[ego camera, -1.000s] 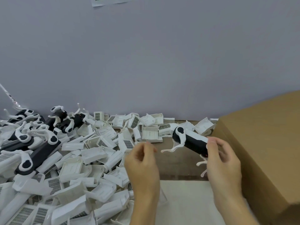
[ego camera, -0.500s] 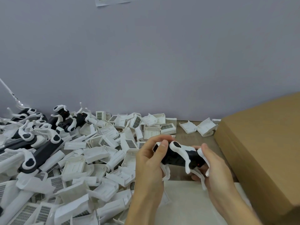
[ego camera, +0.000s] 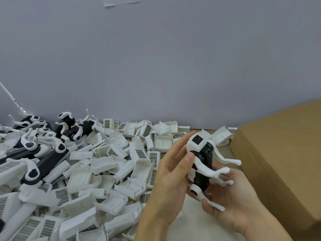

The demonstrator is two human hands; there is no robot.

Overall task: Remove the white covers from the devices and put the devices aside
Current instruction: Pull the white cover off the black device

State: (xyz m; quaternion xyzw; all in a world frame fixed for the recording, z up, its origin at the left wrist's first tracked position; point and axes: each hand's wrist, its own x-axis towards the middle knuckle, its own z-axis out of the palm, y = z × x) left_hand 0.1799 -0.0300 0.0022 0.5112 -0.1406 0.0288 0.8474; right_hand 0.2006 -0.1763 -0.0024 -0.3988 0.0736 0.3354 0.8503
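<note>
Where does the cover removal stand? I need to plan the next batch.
Done: a big pile of removed white covers and a heap of stripped devices at far left. In hand: one device, its white cover still on, held by the right hand and left hand. What remains isn't visible.

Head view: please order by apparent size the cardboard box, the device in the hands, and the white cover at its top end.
1. cardboard box, largest
2. device
3. white cover, smallest

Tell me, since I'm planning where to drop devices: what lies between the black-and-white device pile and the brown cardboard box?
Head view: loose white plastic covers, then both hands holding a device.
</note>
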